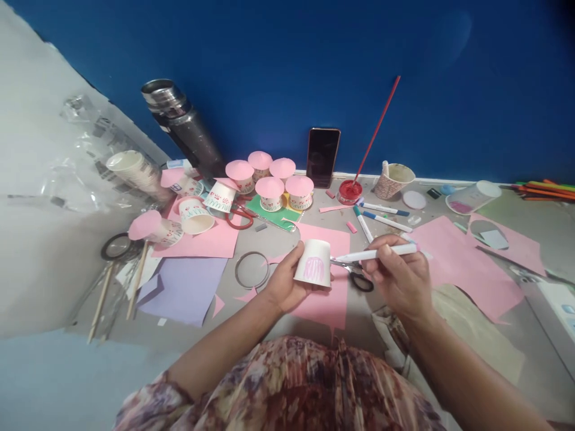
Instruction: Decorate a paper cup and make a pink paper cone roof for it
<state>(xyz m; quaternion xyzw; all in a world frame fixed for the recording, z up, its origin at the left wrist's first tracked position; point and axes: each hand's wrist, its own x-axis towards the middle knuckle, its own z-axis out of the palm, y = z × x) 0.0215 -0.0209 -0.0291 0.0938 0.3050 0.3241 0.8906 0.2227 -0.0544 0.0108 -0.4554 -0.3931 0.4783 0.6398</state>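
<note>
My left hand [290, 281] is wrapped round a white paper cup [320, 251], which is upside down and bears a pink drawing on its side. A white marker with a pink tip [372, 254] is pinched in my right hand [402, 272], its tip close to the cup's right side. Whether the tip touches the cup I cannot tell. Under both hands lies a sheet of pink paper [336, 305], with black-handled scissors [360, 281] partly hidden behind my right hand. Just left of the cup is a roll of tape [252, 270].
Behind stand several decorated cups with pink cone tops [269, 188], a phone [323, 152], a red pot [350, 193] with a stick, and a dark flask [188, 129]. Markers [387, 221] and cut pink paper [462, 257] lie right; purple paper [184, 290] lies left.
</note>
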